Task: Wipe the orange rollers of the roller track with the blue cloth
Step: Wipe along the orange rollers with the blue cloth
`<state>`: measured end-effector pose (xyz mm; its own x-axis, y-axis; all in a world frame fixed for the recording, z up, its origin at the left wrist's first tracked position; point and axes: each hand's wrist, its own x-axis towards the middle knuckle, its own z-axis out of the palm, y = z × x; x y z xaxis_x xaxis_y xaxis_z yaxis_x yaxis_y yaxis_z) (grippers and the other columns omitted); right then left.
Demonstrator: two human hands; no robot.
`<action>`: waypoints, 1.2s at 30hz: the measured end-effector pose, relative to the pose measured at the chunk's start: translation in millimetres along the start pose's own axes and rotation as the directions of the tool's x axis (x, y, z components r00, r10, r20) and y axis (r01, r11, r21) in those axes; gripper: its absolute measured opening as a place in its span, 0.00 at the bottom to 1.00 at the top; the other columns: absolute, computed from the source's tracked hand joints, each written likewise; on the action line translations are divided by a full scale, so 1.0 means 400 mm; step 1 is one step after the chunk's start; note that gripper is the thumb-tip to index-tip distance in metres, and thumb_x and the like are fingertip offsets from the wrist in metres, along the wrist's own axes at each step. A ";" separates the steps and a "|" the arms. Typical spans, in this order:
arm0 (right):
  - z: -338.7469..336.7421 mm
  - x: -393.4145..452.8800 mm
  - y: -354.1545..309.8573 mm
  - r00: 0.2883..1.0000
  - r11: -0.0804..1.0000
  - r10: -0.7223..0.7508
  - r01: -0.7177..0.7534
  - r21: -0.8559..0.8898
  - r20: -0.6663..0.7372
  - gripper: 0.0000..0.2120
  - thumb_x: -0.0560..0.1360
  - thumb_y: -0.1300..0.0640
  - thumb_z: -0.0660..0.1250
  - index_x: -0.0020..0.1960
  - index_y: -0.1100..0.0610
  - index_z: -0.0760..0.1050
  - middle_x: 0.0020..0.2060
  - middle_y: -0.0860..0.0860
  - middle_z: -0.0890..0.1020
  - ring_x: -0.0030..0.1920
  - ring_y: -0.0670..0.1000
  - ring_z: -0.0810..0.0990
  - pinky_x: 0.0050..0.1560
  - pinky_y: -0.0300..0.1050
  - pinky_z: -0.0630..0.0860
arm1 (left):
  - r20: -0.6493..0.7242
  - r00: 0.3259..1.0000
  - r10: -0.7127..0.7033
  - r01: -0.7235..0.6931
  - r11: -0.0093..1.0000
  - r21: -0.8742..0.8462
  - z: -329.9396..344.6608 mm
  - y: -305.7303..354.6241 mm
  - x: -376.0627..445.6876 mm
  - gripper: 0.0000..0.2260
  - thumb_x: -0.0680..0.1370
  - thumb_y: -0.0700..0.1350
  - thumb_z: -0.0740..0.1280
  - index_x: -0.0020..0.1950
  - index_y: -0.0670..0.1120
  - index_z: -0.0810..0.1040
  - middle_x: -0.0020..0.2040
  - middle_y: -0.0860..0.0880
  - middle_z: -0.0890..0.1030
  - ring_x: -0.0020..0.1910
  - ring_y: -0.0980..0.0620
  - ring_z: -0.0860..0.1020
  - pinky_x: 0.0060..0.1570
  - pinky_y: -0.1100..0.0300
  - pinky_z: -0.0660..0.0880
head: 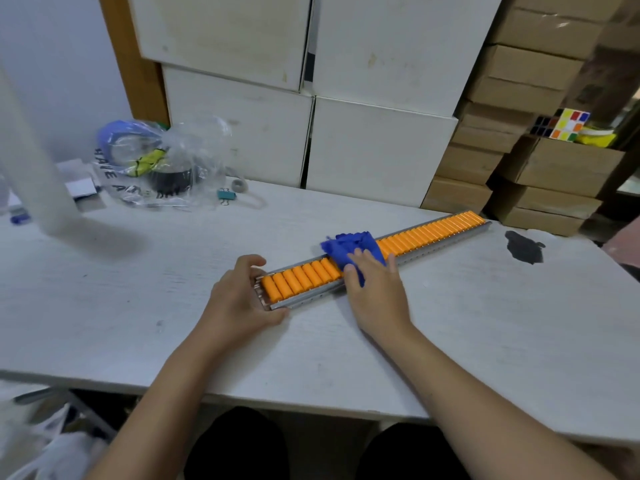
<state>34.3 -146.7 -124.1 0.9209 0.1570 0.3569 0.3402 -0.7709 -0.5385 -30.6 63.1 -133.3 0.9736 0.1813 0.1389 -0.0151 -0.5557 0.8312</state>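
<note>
The roller track [375, 259] lies on the white tabletop [485, 323] in the centre of the frame, running on a diagonal from the lower left toward the upper right; its orange rollers [433, 233] sit in one close row inside a grey metal channel. The left hand [242, 299] is curled around the near end of the track, thumb on the front rail and fingers over the back one; I judge that it grips there so the track does not slide while the other hand rubs. The right hand [375, 289] lies flat and palm down across the track, a little right of the left hand, pressing the blue cloth [349, 249] on the rollers; the fingers are spread and not closed around the cloth, which probably gives a broad pressure over several rollers at once. The cloth is bunched, and part of it sticks out beyond the fingertips toward the top of the frame.

About eight rollers show between the two hands, and a long row is uncovered to the upper right of the cloth; whether any of them is already clean I cannot tell. In the upper left of the frame a clear plastic bag [156, 161] with some small things rests on the tabletop, well apart from the track; white boxes [377, 147] are stacked behind.
</note>
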 end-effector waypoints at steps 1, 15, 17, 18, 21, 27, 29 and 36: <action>0.014 -0.017 -0.023 0.999 0.999 -0.035 0.035 0.007 -0.001 0.17 0.80 0.53 0.57 0.66 0.57 0.74 0.67 0.52 0.74 0.71 0.45 0.65 0.74 0.41 0.39 | 0.005 1.000 0.002 -0.002 1.000 0.004 -0.001 0.000 0.001 0.38 0.53 0.59 0.71 0.61 0.56 0.64 0.54 0.51 0.77 0.54 0.48 0.76 0.54 0.47 0.74; 0.058 -0.147 -0.253 0.976 0.922 -0.086 0.003 0.388 0.198 0.16 0.80 0.55 0.55 0.44 0.61 0.78 0.48 0.57 0.82 0.56 0.51 0.73 0.62 0.40 0.63 | -0.014 0.999 0.031 -0.031 0.999 -0.035 -0.010 0.019 -0.015 0.32 0.68 0.41 0.70 0.68 0.51 0.59 0.45 0.54 0.73 0.42 0.47 0.78 0.44 0.52 0.73; 0.039 -0.144 -0.251 0.974 0.847 0.003 -0.123 0.517 0.226 0.15 0.80 0.53 0.56 0.45 0.57 0.79 0.44 0.51 0.83 0.51 0.49 0.76 0.57 0.45 0.72 | -0.017 0.999 0.036 -0.036 0.999 -0.040 -0.012 0.026 -0.021 0.37 0.65 0.43 0.71 0.70 0.51 0.57 0.43 0.55 0.74 0.41 0.48 0.78 0.44 0.53 0.73; 0.036 -0.144 -0.248 0.974 0.852 -0.007 -0.114 0.512 0.228 0.13 0.79 0.52 0.58 0.49 0.54 0.80 0.46 0.47 0.82 0.52 0.47 0.76 0.56 0.46 0.73 | -0.011 0.999 0.036 -0.036 0.998 -0.044 -0.013 0.025 -0.023 0.38 0.64 0.43 0.71 0.70 0.51 0.56 0.43 0.55 0.75 0.42 0.48 0.78 0.45 0.52 0.74; 0.039 -0.145 -0.230 0.953 0.944 -0.148 0.057 0.326 0.262 0.14 0.78 0.47 0.61 0.60 0.51 0.76 0.55 0.46 0.80 0.59 0.47 0.72 0.62 0.44 0.69 | 0.002 1.000 0.025 -0.025 0.999 -0.047 -0.015 0.017 -0.023 0.38 0.67 0.43 0.71 0.70 0.57 0.53 0.48 0.54 0.75 0.44 0.47 0.79 0.49 0.47 0.76; 0.018 -0.125 -0.203 0.926 0.936 -0.339 0.314 0.160 0.165 0.08 0.78 0.58 0.63 0.53 0.58 0.79 0.51 0.52 0.82 0.54 0.52 0.75 0.60 0.43 0.66 | 0.024 1.000 0.018 -0.015 0.994 -0.105 -0.013 0.015 -0.022 0.47 0.61 0.40 0.75 0.72 0.59 0.52 0.49 0.54 0.76 0.45 0.50 0.79 0.45 0.59 0.72; -0.014 -0.126 -0.190 0.946 0.949 -0.288 0.261 0.176 0.151 0.08 0.78 0.59 0.62 0.55 0.58 0.77 0.51 0.53 0.81 0.53 0.53 0.75 0.57 0.46 0.70 | 0.011 0.999 0.034 -0.032 0.991 -0.127 -0.009 0.010 -0.021 0.50 0.59 0.43 0.79 0.72 0.58 0.53 0.49 0.55 0.77 0.45 0.52 0.80 0.47 0.60 0.72; -0.141 -0.217 -0.061 0.945 0.987 -0.163 0.153 0.056 0.285 0.13 0.80 0.53 0.59 0.63 0.50 0.72 0.63 0.45 0.75 0.63 0.42 0.69 0.68 0.37 0.60 | 0.020 0.996 0.083 -0.083 0.996 -0.038 -0.010 0.008 -0.022 0.49 0.62 0.49 0.80 0.73 0.58 0.52 0.53 0.56 0.77 0.53 0.58 0.75 0.51 0.59 0.68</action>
<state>-64.8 -176.4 -99.0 0.8688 0.4497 0.2071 0.4872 -0.7020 -0.5196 -40.3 63.1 -129.6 0.9734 0.1177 0.1968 -0.1041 -0.5378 0.8366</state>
